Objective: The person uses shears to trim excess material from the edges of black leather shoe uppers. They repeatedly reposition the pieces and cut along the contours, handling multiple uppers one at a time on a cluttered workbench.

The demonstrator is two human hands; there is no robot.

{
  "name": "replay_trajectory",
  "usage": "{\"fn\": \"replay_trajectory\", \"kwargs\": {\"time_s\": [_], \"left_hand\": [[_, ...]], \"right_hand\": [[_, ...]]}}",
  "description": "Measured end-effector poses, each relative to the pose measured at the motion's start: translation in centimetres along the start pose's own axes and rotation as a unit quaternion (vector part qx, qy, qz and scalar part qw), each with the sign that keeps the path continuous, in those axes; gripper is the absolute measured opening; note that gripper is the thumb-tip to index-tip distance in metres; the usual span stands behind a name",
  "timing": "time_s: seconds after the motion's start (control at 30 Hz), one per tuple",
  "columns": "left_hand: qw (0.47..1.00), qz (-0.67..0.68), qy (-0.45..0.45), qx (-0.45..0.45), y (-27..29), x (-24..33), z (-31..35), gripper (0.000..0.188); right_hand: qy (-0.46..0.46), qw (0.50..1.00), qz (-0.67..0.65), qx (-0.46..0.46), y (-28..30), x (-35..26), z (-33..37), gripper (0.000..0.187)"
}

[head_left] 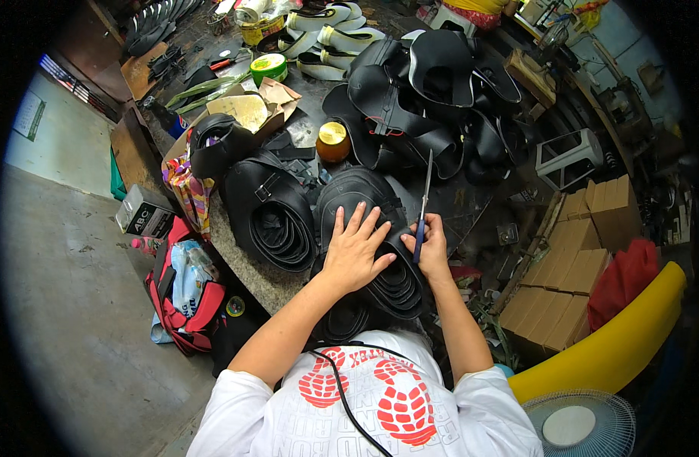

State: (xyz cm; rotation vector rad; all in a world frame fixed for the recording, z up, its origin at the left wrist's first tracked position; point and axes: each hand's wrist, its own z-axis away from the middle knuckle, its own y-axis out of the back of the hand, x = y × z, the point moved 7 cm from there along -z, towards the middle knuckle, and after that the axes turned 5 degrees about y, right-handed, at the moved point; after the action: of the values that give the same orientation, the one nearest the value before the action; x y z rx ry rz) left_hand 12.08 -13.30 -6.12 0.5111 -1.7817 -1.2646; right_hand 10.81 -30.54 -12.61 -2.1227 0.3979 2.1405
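Note:
My left hand (353,251) lies with its fingers spread on top of a stack of nested black shoe uppers (401,288). In my right hand (433,245), just beside that stack, is a tool with a blue handle (419,245) and a long narrow metal blade (428,179) pointing away from me. The exact kind of tool is unclear. Another nested stack of black uppers (267,209), with a buckle strap on top, stands to the left. Beyond my hands is a brown jar with a yellow lid (333,142).
A large heap of black uppers (441,76) fills the far right of the table. Pale curved pieces (327,38) and a green round tin (269,68) lie at the back. Cardboard boxes (559,282), a yellow curved surface (608,343) and a fan (582,426) stand at right.

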Motion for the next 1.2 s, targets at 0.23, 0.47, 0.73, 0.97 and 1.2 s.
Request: {"fn": "replay_trajectory", "kwargs": {"time_s": [0.23, 0.47, 0.73, 0.97, 1.2], "left_hand": [[0.996, -0.026, 0.022, -0.085, 3.3, -0.1, -6.0, 0.050], [0.969, 0.116, -0.155, 0.153, 4.9, 4.6, -19.0, 0.036], [0.996, -0.007, 0.084, -0.005, 1.7, 0.9, -27.0, 0.045], [0.980, 0.105, -0.078, 0.151, 9.8, 2.4, -23.4, 0.027], [0.945, 0.275, -0.149, 0.095, 10.2, 0.4, -12.6, 0.019]], "right_hand": [[0.017, 0.997, 0.046, 0.057, 5.2, 0.6, -1.9, 0.046], [-0.009, 0.992, -0.060, 0.109, 7.9, -1.1, -2.7, 0.043], [-0.026, 0.992, -0.052, 0.111, 8.5, -1.6, -0.9, 0.042], [0.020, 0.993, -0.075, 0.085, 8.6, -4.9, -1.9, 0.034], [0.074, 0.990, -0.109, 0.041, 6.5, -9.7, -4.9, 0.035]]}}
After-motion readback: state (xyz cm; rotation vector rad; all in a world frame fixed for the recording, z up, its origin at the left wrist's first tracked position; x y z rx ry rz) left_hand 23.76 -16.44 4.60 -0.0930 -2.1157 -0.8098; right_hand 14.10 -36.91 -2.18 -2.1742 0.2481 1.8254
